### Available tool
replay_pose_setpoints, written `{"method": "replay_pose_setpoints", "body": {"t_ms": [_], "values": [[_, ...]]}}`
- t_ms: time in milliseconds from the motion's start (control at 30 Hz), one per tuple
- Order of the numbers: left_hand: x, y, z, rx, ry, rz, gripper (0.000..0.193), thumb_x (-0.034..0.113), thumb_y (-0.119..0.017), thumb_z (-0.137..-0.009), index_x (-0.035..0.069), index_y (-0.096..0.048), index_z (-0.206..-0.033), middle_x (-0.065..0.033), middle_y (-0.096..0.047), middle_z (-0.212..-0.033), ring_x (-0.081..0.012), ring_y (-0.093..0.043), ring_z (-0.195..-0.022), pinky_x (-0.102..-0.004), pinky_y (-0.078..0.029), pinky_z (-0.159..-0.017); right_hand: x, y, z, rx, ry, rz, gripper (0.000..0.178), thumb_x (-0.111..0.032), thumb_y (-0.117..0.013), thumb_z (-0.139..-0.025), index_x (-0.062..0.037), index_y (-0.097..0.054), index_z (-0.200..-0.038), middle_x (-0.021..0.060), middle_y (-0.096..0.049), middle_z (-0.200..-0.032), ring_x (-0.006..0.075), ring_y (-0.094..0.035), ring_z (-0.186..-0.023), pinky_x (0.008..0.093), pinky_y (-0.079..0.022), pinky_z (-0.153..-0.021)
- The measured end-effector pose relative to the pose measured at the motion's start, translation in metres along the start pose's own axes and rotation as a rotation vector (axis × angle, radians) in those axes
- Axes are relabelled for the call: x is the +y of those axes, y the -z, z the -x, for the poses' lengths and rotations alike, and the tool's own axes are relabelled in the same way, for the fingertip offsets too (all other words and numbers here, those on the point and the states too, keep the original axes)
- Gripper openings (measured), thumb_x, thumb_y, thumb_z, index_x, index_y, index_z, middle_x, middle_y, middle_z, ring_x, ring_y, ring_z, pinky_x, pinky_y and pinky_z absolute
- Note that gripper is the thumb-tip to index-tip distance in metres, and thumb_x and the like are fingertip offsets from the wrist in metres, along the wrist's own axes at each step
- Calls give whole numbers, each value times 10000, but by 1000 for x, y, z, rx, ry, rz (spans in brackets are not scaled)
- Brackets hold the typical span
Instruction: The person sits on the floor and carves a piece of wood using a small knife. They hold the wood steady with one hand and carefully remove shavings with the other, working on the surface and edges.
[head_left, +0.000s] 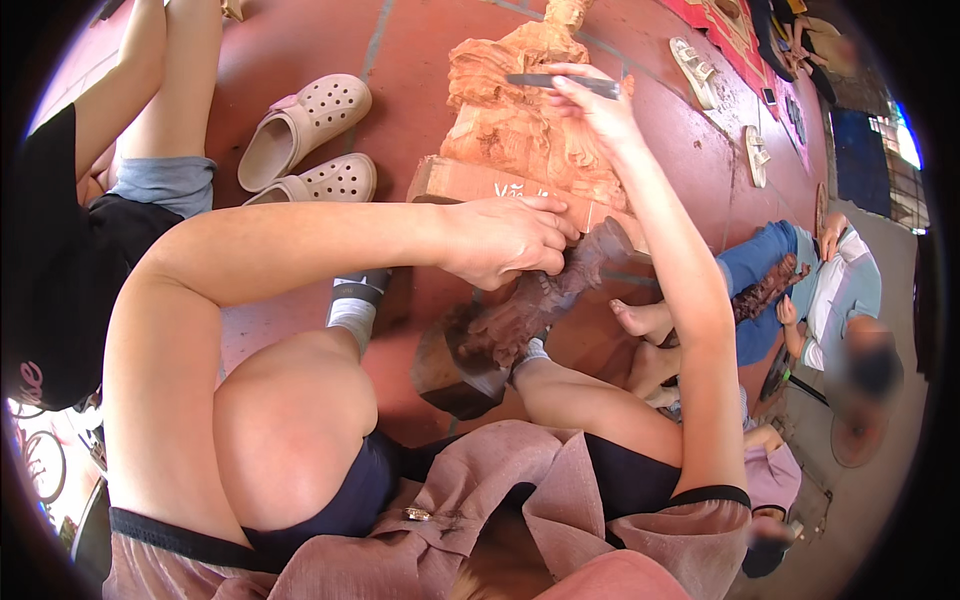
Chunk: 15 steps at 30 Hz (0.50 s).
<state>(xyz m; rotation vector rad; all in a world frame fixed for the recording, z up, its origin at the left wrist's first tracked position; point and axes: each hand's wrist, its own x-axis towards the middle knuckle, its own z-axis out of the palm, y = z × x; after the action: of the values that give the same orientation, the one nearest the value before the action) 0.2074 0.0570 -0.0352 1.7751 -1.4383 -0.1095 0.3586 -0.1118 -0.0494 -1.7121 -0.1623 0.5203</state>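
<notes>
A carved figure of light orange wood stands on its block base on the tiled floor in front of me. My left hand is closed on the lower front of that base, fingers curled. Raised over the figure's right side, my right hand grips a slim grey file-like tool, its tip close to the carving. Between my legs a dark brown carved statue leans away from me on its blocky base, top end against the light figure's base; neither hand visibly holds it.
Beige clogs lie left of the carving, beside another person's bare legs. White sandals are on the right floor. Farther right, a seated person holds another dark carving. A red patterned cloth lies at the upper right.
</notes>
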Motion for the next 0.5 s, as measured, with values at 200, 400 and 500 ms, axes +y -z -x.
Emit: {"method": "replay_pose_setpoints", "body": {"t_ms": [200, 400, 500], "values": [[-1, 0, -2, -60, -2, 0, 290, 37, -635, -657, 37, -606, -945, -137, -589, -1111, -286, -436, -1254, -465, -248, -1128, 12, -2, -4, -61, 12, 18, 270, -157, -665, -878, -41, -634, -1119, 67, -670, -898, 123, -653, -799, 222, -537, -671], [-4, 4, -1, -5, 31, 164, 226, 22, -615, -687, 64, -625, -909, -115, -617, -1003, -282, -542, -1104, -447, -329, -1074, 2, -3, -2, 24, 2, -46, 268, -166, -666, -878, -38, -638, -1112, 64, -670, -882, 112, -647, -785, 223, -532, -657], [0, 40, 0, 117, 359, 436, 142, 24, -616, -755, 76, -631, -886, -83, -629, -887, -209, -621, -887, -355, -474, -885, -24, -28, -7, -50, 103, 154, 300, -225, -641, -898, -41, -641, -1135, 70, -680, -925, 106, -641, -777, 238, -524, -675]]}}
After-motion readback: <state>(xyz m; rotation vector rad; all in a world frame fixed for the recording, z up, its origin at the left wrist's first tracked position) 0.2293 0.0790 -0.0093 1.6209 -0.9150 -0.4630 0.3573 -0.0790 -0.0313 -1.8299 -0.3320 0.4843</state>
